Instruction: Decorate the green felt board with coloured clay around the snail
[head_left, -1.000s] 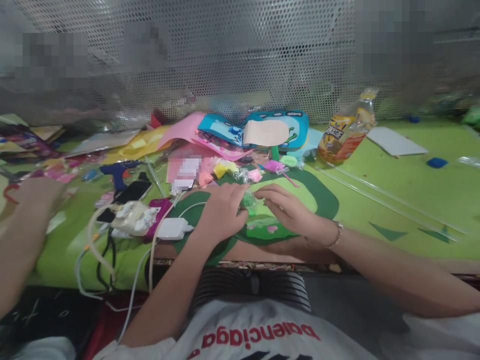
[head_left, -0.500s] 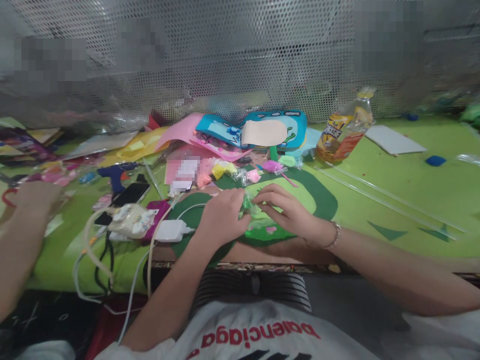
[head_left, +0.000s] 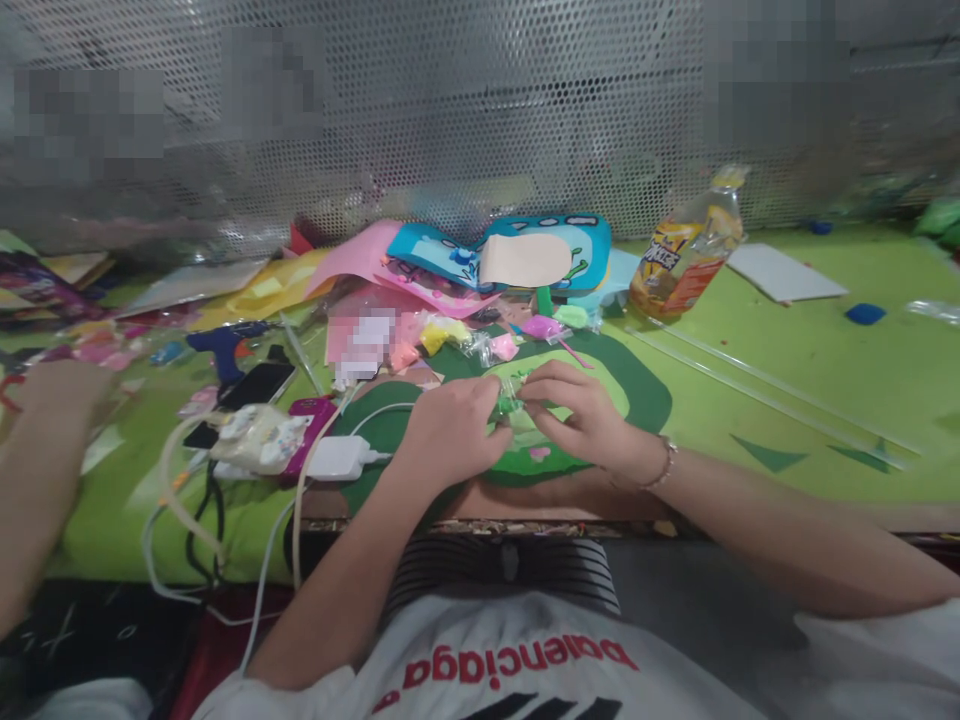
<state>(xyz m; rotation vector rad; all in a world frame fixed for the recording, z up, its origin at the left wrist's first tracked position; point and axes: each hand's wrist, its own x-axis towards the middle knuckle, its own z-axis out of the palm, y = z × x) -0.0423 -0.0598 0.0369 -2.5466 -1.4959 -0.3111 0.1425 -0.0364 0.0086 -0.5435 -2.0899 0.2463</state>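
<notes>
My left hand and my right hand meet over a dark green felt piece with a light green centre. Both pinch a small clear packet of green clay between their fingertips. A bracelet circles my right wrist. More small packets of coloured clay, yellow, pink and green, lie just behind the felt.
A juice bottle lies tilted at the back right. Foam sheets and a blue card pile up behind. A glue gun, phones, a white charger and cables sit left. Another person's arm reaches in at far left.
My hands have kept working the green clay packet, shifting slightly up and closer together. The view has tilted a little.
</notes>
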